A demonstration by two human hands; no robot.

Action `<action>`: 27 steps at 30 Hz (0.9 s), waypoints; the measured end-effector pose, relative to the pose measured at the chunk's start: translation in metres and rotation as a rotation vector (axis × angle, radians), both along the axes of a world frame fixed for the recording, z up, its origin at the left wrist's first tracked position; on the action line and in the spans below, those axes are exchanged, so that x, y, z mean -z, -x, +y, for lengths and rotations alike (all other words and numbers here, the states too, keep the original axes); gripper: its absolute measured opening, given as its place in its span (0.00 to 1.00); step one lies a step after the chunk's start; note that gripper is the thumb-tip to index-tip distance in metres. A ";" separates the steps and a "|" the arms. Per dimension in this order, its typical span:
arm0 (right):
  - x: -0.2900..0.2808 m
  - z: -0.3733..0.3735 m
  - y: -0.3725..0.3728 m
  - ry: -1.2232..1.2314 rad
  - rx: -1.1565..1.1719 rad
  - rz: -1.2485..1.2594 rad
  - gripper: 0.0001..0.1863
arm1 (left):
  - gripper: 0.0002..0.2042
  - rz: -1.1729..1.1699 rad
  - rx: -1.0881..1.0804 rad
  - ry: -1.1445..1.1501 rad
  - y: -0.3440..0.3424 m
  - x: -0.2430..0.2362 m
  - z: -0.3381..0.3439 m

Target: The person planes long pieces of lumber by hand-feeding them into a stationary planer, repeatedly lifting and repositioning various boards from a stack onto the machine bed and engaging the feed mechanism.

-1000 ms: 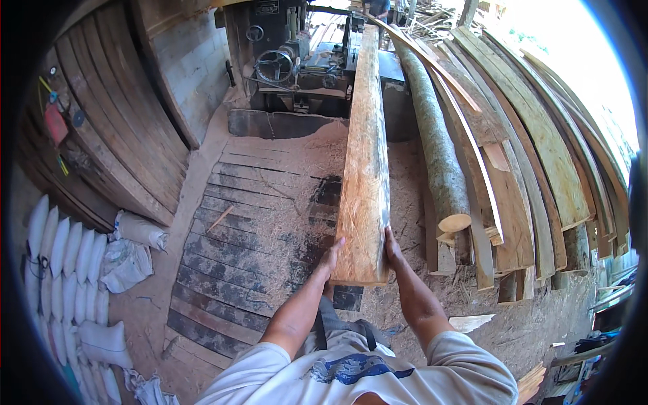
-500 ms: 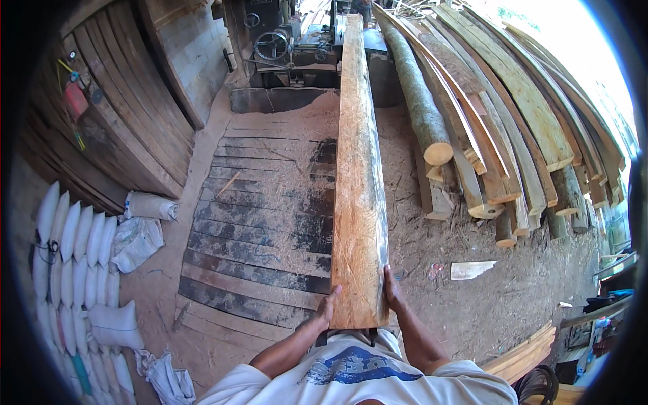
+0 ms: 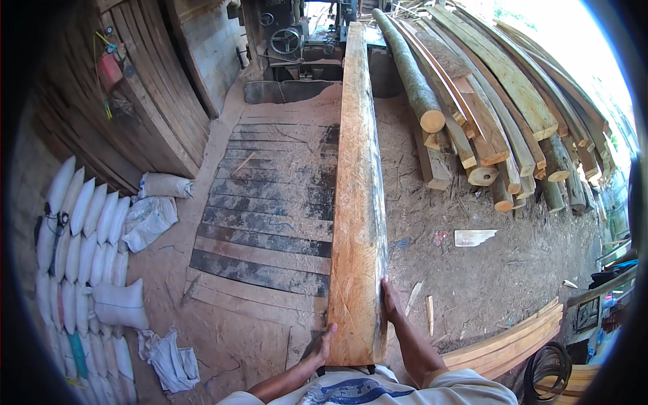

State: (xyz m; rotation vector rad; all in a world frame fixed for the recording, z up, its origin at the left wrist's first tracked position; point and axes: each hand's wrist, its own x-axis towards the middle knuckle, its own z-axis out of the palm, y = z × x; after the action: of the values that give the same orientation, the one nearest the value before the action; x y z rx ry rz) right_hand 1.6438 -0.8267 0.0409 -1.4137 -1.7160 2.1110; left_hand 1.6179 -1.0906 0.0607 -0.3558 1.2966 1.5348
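Note:
A long, squared wooden beam [image 3: 354,243] runs from close to my body away toward the far machine, with rough pale-brown wood on top and dark, mottled patches along its right edge. My left hand [image 3: 323,345] presses against its left side near the close end. Slightly farther along, my right hand [image 3: 392,301] is against the right side. The beam is gripped between the two hands, its near end just in front of my shirt. Whatever supports the far end is hidden behind the beam.
A machine with a handwheel [image 3: 285,41] stands at the far end. Sawdust covers dark floor slats [image 3: 263,216] left of the beam. Stacked logs and planks [image 3: 499,101] lie at the right, filled white sacks [image 3: 88,216] at the left. Cut boards [image 3: 506,341] and a black coil [image 3: 548,371] are near right.
The beam's near end and both hands sit lower in the picture. My view has shifted, showing more cut boards at the near right. Both hands remain on the beam.

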 end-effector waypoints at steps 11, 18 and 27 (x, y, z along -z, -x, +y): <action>-0.025 -0.158 -0.163 0.074 0.011 0.118 0.33 | 0.38 0.067 0.026 0.063 -0.164 -0.006 -0.154; -0.030 -0.207 -0.252 0.046 0.016 -0.036 0.33 | 0.37 0.190 0.046 0.190 -0.250 -0.072 -0.188; -0.032 -0.209 -0.235 -0.035 -0.016 0.043 0.33 | 0.37 0.268 0.111 0.224 -0.239 -0.038 -0.203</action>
State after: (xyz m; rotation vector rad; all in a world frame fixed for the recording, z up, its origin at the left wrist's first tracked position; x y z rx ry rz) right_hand 1.8792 -1.0354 0.0728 -1.3401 -1.7449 2.0927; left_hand 1.8569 -1.2934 0.0991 -0.2191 1.6774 1.3803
